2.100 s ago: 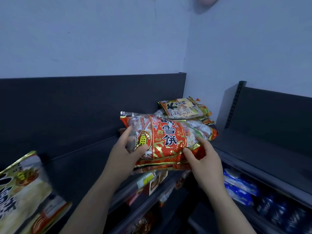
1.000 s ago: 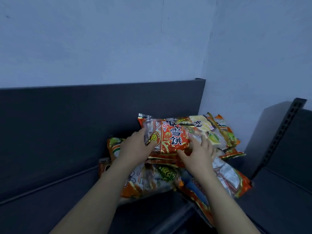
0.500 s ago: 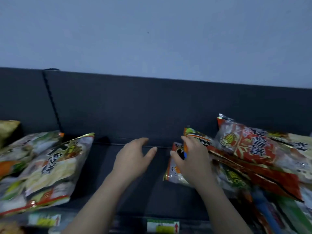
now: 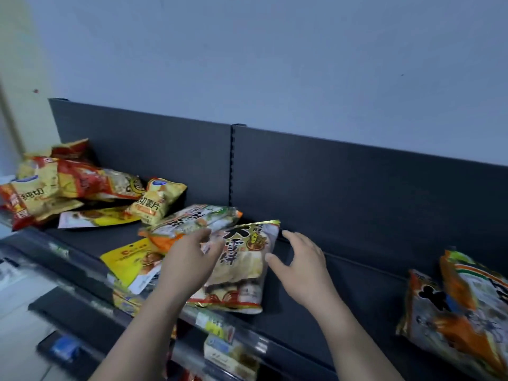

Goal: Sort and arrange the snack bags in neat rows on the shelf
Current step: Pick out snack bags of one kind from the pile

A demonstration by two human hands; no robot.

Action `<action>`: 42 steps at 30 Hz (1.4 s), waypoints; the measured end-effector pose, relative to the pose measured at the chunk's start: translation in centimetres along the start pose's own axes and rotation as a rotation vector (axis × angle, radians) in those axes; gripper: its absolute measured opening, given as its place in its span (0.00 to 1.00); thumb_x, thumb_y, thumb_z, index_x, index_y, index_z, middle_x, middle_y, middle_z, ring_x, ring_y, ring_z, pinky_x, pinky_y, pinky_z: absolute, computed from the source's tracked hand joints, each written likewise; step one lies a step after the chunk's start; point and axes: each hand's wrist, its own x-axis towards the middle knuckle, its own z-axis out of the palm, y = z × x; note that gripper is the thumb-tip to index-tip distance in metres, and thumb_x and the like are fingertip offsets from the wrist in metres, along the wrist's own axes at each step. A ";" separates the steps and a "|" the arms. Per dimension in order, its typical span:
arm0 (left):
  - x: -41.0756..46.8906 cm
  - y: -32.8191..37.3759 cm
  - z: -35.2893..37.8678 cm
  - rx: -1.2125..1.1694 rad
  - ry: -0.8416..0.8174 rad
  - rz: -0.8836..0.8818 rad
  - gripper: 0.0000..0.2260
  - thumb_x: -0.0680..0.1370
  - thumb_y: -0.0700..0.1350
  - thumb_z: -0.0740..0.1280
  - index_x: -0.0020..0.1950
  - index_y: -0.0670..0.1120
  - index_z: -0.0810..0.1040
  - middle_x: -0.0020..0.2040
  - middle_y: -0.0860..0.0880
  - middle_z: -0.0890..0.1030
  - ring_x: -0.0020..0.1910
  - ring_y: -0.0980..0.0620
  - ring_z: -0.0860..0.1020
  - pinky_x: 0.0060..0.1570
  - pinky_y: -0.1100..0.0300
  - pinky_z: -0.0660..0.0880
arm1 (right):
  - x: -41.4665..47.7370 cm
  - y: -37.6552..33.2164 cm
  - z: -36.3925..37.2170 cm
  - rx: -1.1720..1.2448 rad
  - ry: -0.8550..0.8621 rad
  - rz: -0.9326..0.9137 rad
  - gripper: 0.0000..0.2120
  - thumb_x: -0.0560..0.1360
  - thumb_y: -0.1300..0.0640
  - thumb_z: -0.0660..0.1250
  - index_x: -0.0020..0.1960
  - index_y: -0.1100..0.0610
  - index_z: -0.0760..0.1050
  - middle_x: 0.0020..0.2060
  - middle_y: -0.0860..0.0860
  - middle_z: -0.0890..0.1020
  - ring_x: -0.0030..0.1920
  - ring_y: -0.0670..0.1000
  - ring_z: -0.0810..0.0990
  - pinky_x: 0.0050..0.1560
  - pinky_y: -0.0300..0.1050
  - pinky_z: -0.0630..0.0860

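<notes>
We are no longer holding the red bag we had in both hands two seconds ago. It is staying behind on the pile at the right end, now out of view, and we are swinging left along the shelf [image 4: 357, 273]. Half a second ago both hands were crossing bare shelf with nothing in them. Now they are closing on the cream-and-gold bag [image 4: 244, 268], which is lying flat near the front edge with its bottom over the price rail [image 4: 217, 324].

Our left hand [image 4: 189, 262] is reaching over the bag's upper left corner, its fingers [image 4: 206, 235] loosely extended and pinching nothing. Our right hand [image 4: 301, 264] is hovering just beside the bag's right edge, fingers [image 4: 291, 238] spread and thumb nearly touching the wrapper. We are judging that one bag is placed and the next pick-up is only beginning. The sorting looks far from done.

- The white-and-orange bag [image 4: 192, 222] is leaning across the cream one's top.
- A yellow pouch [image 4: 129, 261] is poking out beneath both.
- The heap at the left end [image 4: 66, 185] is lying jumbled.

We are finding it hard to tell whether the left fingertips are pressing the cream bag or sliding under the white-and-orange one, since the palm is covering that spot. The bags at the right edge [image 4: 453, 312] are being cut off by the frame. The goods on the lower shelf [image 4: 233, 358] are blurring past reading.
</notes>
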 end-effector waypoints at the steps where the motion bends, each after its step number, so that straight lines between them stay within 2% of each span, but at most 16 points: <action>1: 0.7 -1.4 -0.8 0.005 0.010 -0.029 0.24 0.78 0.59 0.65 0.68 0.47 0.75 0.64 0.49 0.79 0.59 0.49 0.79 0.52 0.55 0.76 | 0.6 -0.9 0.9 0.014 -0.008 -0.008 0.27 0.76 0.44 0.64 0.72 0.50 0.65 0.69 0.47 0.69 0.71 0.50 0.63 0.73 0.47 0.58; 4: 2.9 -5.0 -2.9 0.020 -0.005 -0.122 0.27 0.78 0.60 0.63 0.73 0.47 0.69 0.69 0.48 0.74 0.62 0.46 0.76 0.55 0.52 0.75 | 2.9 -3.5 3.8 0.037 -0.044 0.015 0.26 0.77 0.44 0.64 0.72 0.52 0.66 0.69 0.48 0.70 0.70 0.50 0.65 0.72 0.50 0.60; 8: 6.1 -8.8 -4.7 0.024 -0.051 -0.171 0.30 0.79 0.59 0.62 0.76 0.45 0.63 0.70 0.45 0.73 0.57 0.45 0.78 0.52 0.55 0.74 | 6.7 -5.8 7.6 -0.011 -0.077 0.079 0.31 0.77 0.42 0.63 0.75 0.53 0.61 0.72 0.49 0.67 0.73 0.51 0.63 0.73 0.52 0.60; 11: 8.7 -11.5 -5.2 -0.009 -0.137 -0.225 0.32 0.79 0.59 0.62 0.78 0.43 0.58 0.70 0.43 0.72 0.62 0.43 0.76 0.52 0.56 0.71 | 9.4 -7.1 9.9 -0.044 -0.063 0.127 0.30 0.77 0.42 0.62 0.75 0.51 0.61 0.71 0.50 0.68 0.72 0.53 0.64 0.71 0.52 0.64; 14: 10.8 -13.7 -5.0 -0.058 -0.200 -0.274 0.34 0.78 0.61 0.62 0.77 0.42 0.59 0.71 0.42 0.71 0.65 0.41 0.73 0.56 0.52 0.71 | 11.9 -8.0 11.8 -0.098 -0.047 0.171 0.31 0.78 0.43 0.61 0.76 0.53 0.59 0.73 0.54 0.65 0.74 0.57 0.61 0.73 0.55 0.60; 18: 12.8 -15.5 -4.0 -0.203 -0.310 -0.372 0.39 0.77 0.62 0.64 0.77 0.39 0.54 0.73 0.40 0.67 0.69 0.40 0.69 0.62 0.51 0.70 | 14.6 -8.2 13.4 -0.134 -0.070 0.270 0.33 0.78 0.42 0.61 0.77 0.53 0.55 0.77 0.57 0.56 0.76 0.60 0.54 0.75 0.59 0.55; 22: 14.0 -16.0 -2.6 -0.405 -0.330 -0.448 0.40 0.76 0.60 0.68 0.77 0.40 0.55 0.75 0.41 0.64 0.72 0.40 0.66 0.61 0.52 0.67 | 16.6 -7.4 14.2 -0.126 -0.118 0.354 0.34 0.78 0.43 0.62 0.78 0.53 0.54 0.77 0.59 0.56 0.75 0.61 0.58 0.73 0.58 0.59; 25: 14.4 -16.0 -1.6 -0.505 -0.332 -0.465 0.43 0.74 0.59 0.70 0.78 0.41 0.53 0.76 0.42 0.63 0.72 0.41 0.66 0.64 0.50 0.67 | 17.4 -6.8 15.0 -0.060 -0.159 0.362 0.33 0.78 0.45 0.62 0.78 0.54 0.55 0.74 0.57 0.62 0.69 0.58 0.69 0.67 0.57 0.68; 28: 14.4 -16.1 -1.0 -0.548 -0.307 -0.467 0.45 0.74 0.58 0.71 0.79 0.43 0.48 0.78 0.43 0.59 0.75 0.41 0.62 0.69 0.47 0.64 | 17.8 -6.7 15.3 -0.025 -0.132 0.345 0.30 0.78 0.46 0.64 0.75 0.54 0.59 0.69 0.56 0.66 0.62 0.55 0.74 0.61 0.52 0.73; 31: 14.5 -16.1 -0.7 -0.580 -0.266 -0.454 0.45 0.74 0.54 0.72 0.80 0.44 0.47 0.79 0.44 0.58 0.75 0.41 0.61 0.70 0.46 0.63 | 17.8 -7.2 15.1 0.038 -0.091 0.305 0.25 0.77 0.46 0.66 0.70 0.54 0.65 0.64 0.54 0.69 0.51 0.49 0.73 0.51 0.43 0.71; 34: 14.4 -15.7 -0.6 -0.626 -0.231 -0.428 0.42 0.74 0.52 0.73 0.80 0.46 0.50 0.78 0.45 0.59 0.75 0.42 0.62 0.67 0.48 0.66 | 17.4 -7.8 15.0 0.102 -0.046 0.255 0.19 0.76 0.46 0.67 0.62 0.52 0.69 0.58 0.51 0.69 0.43 0.43 0.72 0.44 0.39 0.69; 36: 14.2 -15.5 -0.9 -0.634 -0.186 -0.398 0.41 0.74 0.52 0.73 0.79 0.48 0.53 0.77 0.46 0.62 0.73 0.43 0.65 0.65 0.50 0.68 | 17.0 -8.3 14.8 0.114 -0.022 0.228 0.17 0.75 0.45 0.68 0.58 0.51 0.70 0.56 0.50 0.68 0.42 0.42 0.73 0.40 0.37 0.68; 38: 14.3 -15.4 -1.3 -0.643 -0.147 -0.373 0.41 0.73 0.52 0.74 0.79 0.49 0.54 0.76 0.48 0.65 0.72 0.44 0.67 0.66 0.50 0.69 | 16.4 -8.3 14.3 0.133 0.028 0.208 0.16 0.75 0.46 0.69 0.57 0.51 0.70 0.53 0.48 0.69 0.45 0.45 0.73 0.45 0.40 0.68; 40: 14.4 -15.1 -2.0 -0.673 -0.133 -0.337 0.42 0.72 0.52 0.75 0.79 0.52 0.55 0.73 0.49 0.68 0.69 0.45 0.70 0.65 0.48 0.72 | 15.7 -7.9 13.6 0.180 0.124 0.159 0.12 0.74 0.48 0.70 0.53 0.50 0.70 0.48 0.48 0.72 0.48 0.48 0.73 0.45 0.42 0.69; 42: 14.3 -14.6 -2.7 -0.719 -0.131 -0.288 0.42 0.71 0.52 0.76 0.78 0.55 0.55 0.71 0.52 0.69 0.65 0.47 0.73 0.62 0.49 0.74 | 14.8 -7.7 12.6 0.240 0.220 0.124 0.11 0.73 0.48 0.70 0.48 0.48 0.69 0.43 0.48 0.73 0.44 0.48 0.73 0.42 0.43 0.70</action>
